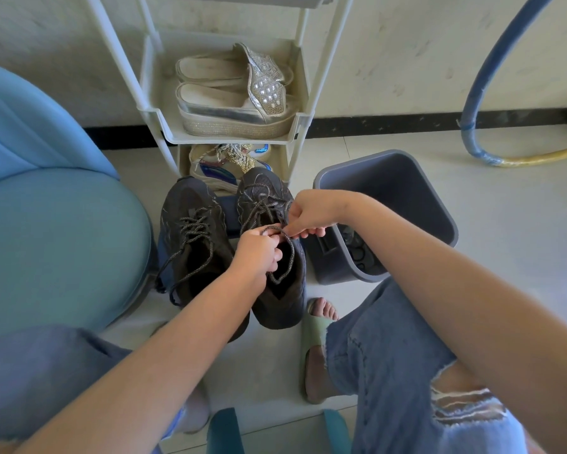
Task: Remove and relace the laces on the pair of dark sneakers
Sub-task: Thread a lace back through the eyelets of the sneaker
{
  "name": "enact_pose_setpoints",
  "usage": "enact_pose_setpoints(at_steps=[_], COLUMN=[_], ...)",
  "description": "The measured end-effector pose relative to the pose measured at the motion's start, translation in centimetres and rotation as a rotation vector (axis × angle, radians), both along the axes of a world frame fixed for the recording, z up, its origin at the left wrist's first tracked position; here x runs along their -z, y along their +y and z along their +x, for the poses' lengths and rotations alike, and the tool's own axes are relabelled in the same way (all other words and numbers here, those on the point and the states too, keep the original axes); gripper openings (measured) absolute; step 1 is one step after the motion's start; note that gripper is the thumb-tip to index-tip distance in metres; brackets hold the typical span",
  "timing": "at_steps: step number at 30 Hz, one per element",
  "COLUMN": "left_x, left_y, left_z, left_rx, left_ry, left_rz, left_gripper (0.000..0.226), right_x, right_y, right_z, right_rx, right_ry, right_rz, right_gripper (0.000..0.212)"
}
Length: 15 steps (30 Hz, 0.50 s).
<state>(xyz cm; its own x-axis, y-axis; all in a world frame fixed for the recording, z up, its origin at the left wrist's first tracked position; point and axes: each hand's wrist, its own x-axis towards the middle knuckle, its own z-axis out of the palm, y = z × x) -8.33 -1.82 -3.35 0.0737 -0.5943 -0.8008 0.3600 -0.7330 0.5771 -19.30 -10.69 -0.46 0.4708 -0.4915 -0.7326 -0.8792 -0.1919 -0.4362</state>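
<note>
Your left hand (257, 253) curls round the grey speckled lace (293, 257) of the right-side dark mesh sneaker (282, 306). Your right hand (310, 214) pinches the same lace just above. Both shoes stand together on the pale tiled floor (504, 257), with the left-side dark sneaker (190, 244) laced and a grey plastic bin (390, 191) beside them.

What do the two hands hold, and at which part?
Both hold the grey braided lace of the right-side dark sneaker: left hand grips its loop, right hand pinches the loop's top.
</note>
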Motion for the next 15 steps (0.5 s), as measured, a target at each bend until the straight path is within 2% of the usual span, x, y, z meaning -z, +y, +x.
enact_pose_setpoints(at_steps=[3, 6, 9, 13, 15], left_x=[0.1, 0.2, 0.4, 0.2, 0.3], left_y=[0.5, 0.7, 0.7, 0.7, 0.7], left_z=[-0.3, -0.4, -0.3, -0.4, -0.5], left_rx=[0.061, 0.153, 0.190, 0.173, 0.180], left_ry=[-0.002, -0.093, -0.145, -0.152, -0.169], left_rz=[-0.071, -0.152, -0.177, -0.178, -0.165], left_gripper=[0.017, 0.024, 0.033, 0.028, 0.035], right_x=[-0.6, -0.9, -0.7, -0.5, -0.4], right_y=[-0.2, -0.4, -0.4, -0.1, 0.0], right_z=[-0.8, -1.4, -1.4, -0.7, -0.5], right_rx=[0.016, 0.145, 0.152, 0.150, 0.157], right_ry=[-0.007, -0.084, -0.024, -0.002, -0.002], right_rz=[0.113, 0.266, 0.170, 0.182, 0.171], right_gripper=[0.022, 0.021, 0.024, 0.033, 0.031])
